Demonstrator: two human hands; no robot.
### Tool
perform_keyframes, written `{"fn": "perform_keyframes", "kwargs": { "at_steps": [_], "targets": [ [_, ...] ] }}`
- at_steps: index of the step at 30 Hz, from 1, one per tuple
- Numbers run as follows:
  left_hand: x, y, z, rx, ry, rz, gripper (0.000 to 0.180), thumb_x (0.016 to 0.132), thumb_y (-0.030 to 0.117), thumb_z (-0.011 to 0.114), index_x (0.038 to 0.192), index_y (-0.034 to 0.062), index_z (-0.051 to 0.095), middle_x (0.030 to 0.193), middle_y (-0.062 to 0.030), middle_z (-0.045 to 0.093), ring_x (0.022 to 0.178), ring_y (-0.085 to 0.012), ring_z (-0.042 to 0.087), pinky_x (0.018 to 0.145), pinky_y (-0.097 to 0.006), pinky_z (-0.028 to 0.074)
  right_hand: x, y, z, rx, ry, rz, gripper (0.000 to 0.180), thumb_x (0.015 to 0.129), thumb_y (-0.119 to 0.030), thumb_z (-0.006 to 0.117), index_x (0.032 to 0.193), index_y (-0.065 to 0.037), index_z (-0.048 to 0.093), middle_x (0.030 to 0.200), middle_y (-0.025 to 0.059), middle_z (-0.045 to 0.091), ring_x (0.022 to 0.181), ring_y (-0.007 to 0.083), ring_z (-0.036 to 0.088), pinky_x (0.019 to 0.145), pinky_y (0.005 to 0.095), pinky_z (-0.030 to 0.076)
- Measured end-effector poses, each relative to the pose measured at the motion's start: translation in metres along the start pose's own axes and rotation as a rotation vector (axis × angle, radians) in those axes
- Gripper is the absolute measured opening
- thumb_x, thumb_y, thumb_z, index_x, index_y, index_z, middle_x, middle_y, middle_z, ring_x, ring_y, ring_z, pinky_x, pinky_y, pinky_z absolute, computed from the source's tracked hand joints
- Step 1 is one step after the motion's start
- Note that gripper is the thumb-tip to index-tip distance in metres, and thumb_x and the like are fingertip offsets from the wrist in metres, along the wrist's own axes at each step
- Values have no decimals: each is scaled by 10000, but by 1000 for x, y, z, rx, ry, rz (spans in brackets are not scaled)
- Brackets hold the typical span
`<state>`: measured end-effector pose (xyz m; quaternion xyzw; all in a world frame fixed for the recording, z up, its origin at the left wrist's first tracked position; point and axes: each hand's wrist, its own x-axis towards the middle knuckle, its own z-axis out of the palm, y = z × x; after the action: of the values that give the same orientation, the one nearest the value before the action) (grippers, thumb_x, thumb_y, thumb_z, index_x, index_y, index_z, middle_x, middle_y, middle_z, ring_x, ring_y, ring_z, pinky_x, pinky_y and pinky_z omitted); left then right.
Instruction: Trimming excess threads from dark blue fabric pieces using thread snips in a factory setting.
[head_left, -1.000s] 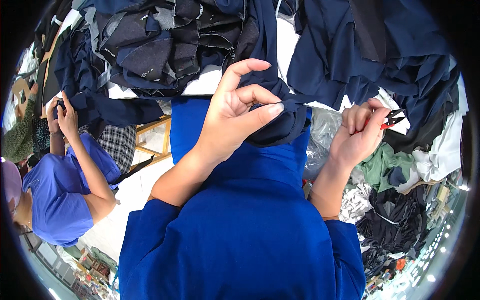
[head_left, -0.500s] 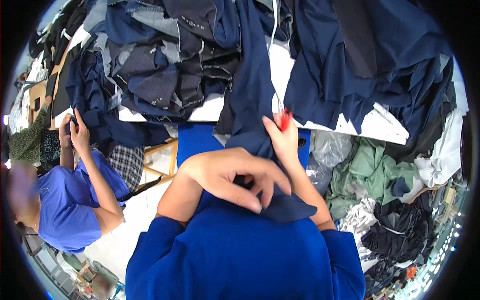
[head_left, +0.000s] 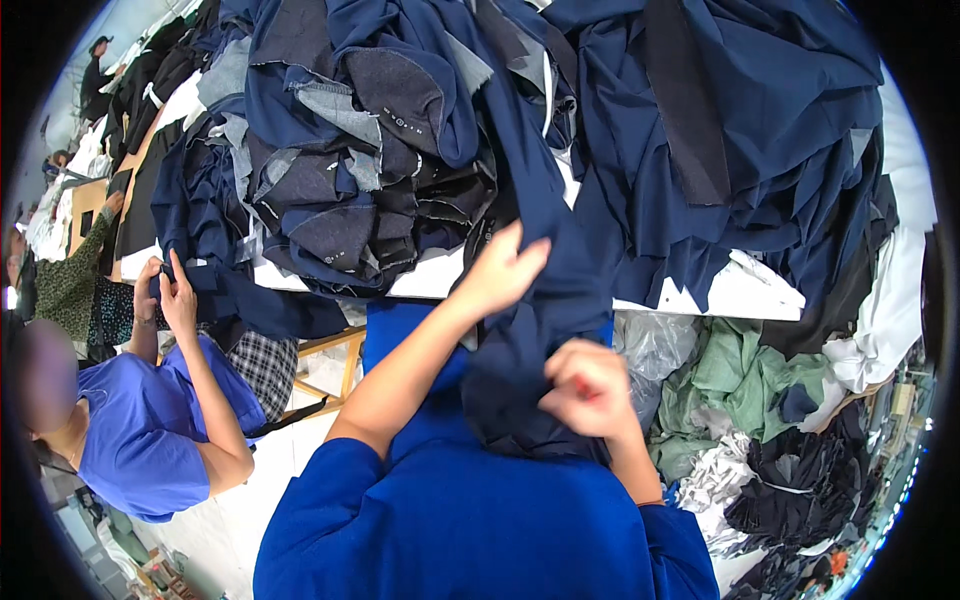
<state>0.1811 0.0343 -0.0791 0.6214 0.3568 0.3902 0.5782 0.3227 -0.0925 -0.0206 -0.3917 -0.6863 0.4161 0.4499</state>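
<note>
Here, a navy fabric piece [head_left: 545, 300] hanging from the white table's edge [head_left: 745, 292] is gripped by the left hand [head_left: 497, 275], fingers spread, and bunched lower down in the closed right hand [head_left: 590, 388].

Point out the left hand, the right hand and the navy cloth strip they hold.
left hand [head_left: 500, 275]: head view, back of hand.
right hand [head_left: 590, 388]: head view, knuckles.
navy cloth strip [head_left: 520, 370]: head view, part between hands.
</note>
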Motion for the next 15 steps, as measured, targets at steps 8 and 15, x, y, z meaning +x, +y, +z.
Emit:
{"fn": "perform_keyframes", "kwargs": {
  "at_steps": [8, 15],
  "targets": [
    [-96, 14, 25, 289, -961, 261, 103, 713, 118, 546, 765, 29, 539, 732, -124, 535, 736, -324, 567, 651, -417, 447, 46, 45, -5, -310, 543, 258, 634, 665, -123, 773, 1187, 26, 445, 844, 18, 404, 759, 111, 400, 704, 221, 371],
    [-52, 64, -39, 81, -451, 309, 136, 825, 137, 622, 880, 14, 632, 849, -98, 622, 796, -214, 610, 718, -317, 472, 10, 53, 37, 416, 60, 498, 194, 793, 21, 563, 723, -64, 404, 809, 2, 529, 716, 63, 447, 724, 251, 438]
  ]
}}
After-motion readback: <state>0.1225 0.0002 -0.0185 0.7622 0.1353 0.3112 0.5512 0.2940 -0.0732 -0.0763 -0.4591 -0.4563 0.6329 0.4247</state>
